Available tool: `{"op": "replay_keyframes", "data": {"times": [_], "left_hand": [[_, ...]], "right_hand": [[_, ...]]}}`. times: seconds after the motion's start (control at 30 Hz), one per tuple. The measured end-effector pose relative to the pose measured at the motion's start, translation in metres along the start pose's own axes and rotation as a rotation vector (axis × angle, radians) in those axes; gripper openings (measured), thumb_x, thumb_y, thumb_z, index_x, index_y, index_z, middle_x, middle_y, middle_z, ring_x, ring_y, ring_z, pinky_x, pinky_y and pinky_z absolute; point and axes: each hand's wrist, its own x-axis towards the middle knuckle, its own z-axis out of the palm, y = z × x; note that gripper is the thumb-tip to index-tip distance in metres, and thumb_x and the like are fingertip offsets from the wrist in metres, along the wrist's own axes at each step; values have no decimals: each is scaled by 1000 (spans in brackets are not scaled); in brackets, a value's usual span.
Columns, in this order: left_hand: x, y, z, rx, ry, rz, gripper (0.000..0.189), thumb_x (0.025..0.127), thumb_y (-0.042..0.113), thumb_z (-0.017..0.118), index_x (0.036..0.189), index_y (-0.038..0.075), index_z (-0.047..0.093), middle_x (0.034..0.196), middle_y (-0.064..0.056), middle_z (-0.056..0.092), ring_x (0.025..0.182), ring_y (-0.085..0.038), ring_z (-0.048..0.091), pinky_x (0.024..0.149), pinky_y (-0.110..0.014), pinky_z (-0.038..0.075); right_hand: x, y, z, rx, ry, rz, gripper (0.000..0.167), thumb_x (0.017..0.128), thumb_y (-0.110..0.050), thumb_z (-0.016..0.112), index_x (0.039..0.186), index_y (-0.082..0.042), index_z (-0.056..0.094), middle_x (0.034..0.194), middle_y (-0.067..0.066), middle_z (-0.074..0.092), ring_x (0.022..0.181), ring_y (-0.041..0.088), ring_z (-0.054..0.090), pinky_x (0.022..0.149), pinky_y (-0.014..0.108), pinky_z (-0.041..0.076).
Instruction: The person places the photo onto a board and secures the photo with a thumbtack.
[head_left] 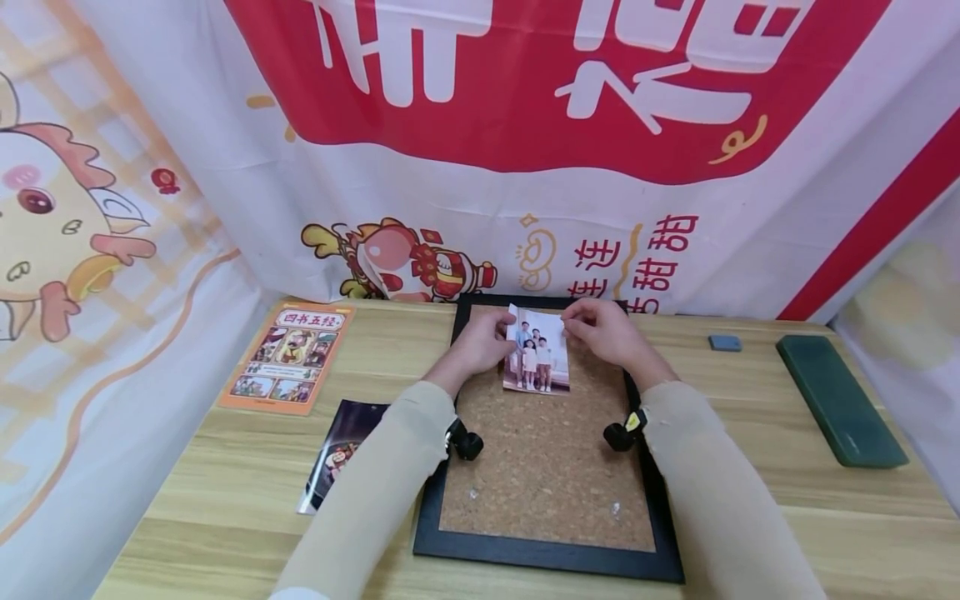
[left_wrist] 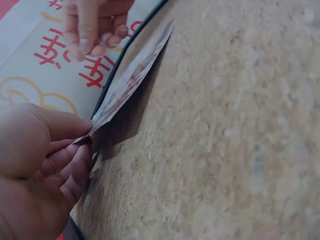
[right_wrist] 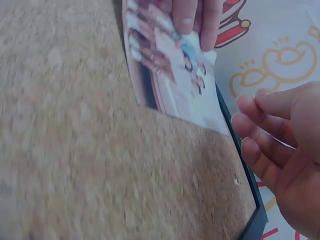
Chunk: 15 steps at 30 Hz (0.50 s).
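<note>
Glossy rectangular family photo, a colour print of a group standing together, is tilted over the far part of a tan cork board edged by a flat black frame; a shadow beneath it in the left wrist view shows part of it standing off the cork.

Nearest the wearer, the board's lower part carries two tiny clear bits, perhaps pins, one toward each side. Just left of the frame, a dark glossy booklet lies on the pale wooden tabletop, partly covered by the beige left sleeve.

Farther up, the thin photo looks easy to spoil: a tighter or twisted pinch could crease it, and its less supported right side could sag or swing crooked if bumped.

Both arms reach forward and converge over the board. The left hand grasps the photo's left side, thumb on one face, fingers against the other. Beside the upper right corner hovers the right hand, thumb and forefinger tips drawn near each other; the right wrist view suggests a narrow gap from the paper, and I cannot tell whether those fingers pinch something tiny.

Beyond hangs a printed red and white cloth.
</note>
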Motion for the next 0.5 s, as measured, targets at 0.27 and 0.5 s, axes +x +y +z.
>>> {"op": "replay_keyframes", "data": {"times": [0.27,0.5], "left_hand": [[7,0,4,133,-17,25,47,102,9,71,146,-1,60,122,-16,69,107,-25,64,99,-39,55],[22,-16,12,181,-55,-18,49,104,17,71,150,6,58,132,-12,66,117,-23,60,110,-42,52]], "right_hand": [[6,-2,9,47,-4,3,19,109,-8,61,118,6,70,101,23,76,85,31,71,64,26,54],[11,-1,13,40,-3,26,18,109,-6,61,118,6,70,100,23,75,83,28,70,66,27,54]]}}
